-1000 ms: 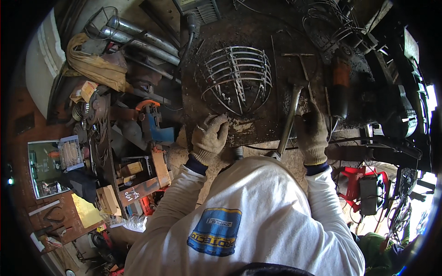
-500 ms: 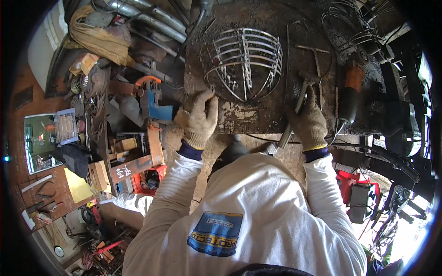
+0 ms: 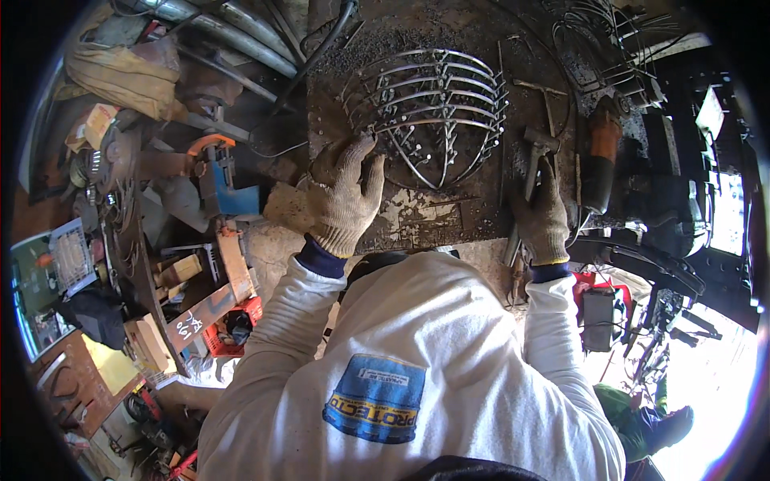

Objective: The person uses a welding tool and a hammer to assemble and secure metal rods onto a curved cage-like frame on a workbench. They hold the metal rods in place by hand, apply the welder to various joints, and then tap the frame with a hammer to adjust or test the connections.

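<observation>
On the dark, scarred workbench (image 3: 417, 232) lies a curved frame of welded metal rods (image 3: 446, 108), with ribs crossing a central spine and two rods meeting in a near point. My left hand (image 3: 346, 192), in a beige knit glove, is at the frame's left end. Its fingertips are at or against the rod there, with the thumb held apart; whether they touch is unclear. My right hand (image 3: 545, 220), gloved alike, is closed around the handle of a hammer (image 3: 539, 143). The hammer head points away from me, right of the frame.
An orange and black angle grinder (image 3: 603, 152) lies on the bench to the right, near a thin metal T-shaped piece (image 3: 548, 100). A blue and orange clamp-like tool (image 3: 228, 184) stands left. Metal pipes (image 3: 233, 36) run at upper left. Someone in green (image 3: 630, 417) is at lower right.
My left hand has turned more upright, its fingers straighter and nearer the frame's left end. The view has shifted, and a person in green now shows at lower right. The hammer stays in my right hand.
</observation>
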`<action>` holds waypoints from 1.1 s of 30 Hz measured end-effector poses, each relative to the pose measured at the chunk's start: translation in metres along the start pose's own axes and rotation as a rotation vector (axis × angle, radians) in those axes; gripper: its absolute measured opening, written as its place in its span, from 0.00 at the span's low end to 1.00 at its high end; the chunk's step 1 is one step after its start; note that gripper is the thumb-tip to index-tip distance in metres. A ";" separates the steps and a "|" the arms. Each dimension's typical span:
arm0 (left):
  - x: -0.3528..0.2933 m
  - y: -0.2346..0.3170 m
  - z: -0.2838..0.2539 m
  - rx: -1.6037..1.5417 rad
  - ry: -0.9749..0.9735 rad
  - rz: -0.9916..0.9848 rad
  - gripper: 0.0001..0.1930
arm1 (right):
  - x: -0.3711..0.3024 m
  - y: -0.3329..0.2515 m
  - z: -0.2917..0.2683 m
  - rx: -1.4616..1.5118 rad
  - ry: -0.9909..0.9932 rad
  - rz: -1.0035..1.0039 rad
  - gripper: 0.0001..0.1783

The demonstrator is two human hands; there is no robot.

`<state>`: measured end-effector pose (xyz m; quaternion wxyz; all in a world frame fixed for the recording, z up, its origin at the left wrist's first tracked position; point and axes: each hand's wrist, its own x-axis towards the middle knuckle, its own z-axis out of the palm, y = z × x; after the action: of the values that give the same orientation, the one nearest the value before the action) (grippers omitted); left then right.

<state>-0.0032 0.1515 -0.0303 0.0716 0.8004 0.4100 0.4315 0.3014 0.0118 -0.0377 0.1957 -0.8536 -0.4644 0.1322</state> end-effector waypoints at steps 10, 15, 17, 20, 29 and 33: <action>0.000 -0.001 -0.002 0.047 -0.062 -0.005 0.17 | -0.004 -0.034 -0.021 -0.031 -0.059 0.205 0.37; -0.007 -0.004 0.002 0.016 -0.088 -0.044 0.17 | -0.011 -0.027 -0.013 -0.041 0.303 -0.165 0.30; -0.003 -0.001 0.000 0.015 -0.103 -0.076 0.17 | -0.010 -0.057 -0.022 0.139 0.266 -0.160 0.26; 0.008 0.004 -0.003 0.087 -0.029 -0.067 0.16 | 0.021 -0.064 -0.010 0.102 0.341 -0.398 0.24; 0.013 0.003 0.004 0.125 -0.061 -0.074 0.11 | 0.050 -0.064 0.005 0.053 0.177 -0.382 0.15; 0.016 0.000 0.005 0.094 -0.052 -0.055 0.10 | 0.051 -0.062 0.006 0.106 0.177 -0.358 0.12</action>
<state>0.0055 0.1645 -0.0232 0.0563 0.8022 0.4498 0.3886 0.2805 0.0870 -0.0164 0.3008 -0.7542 -0.5820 0.0444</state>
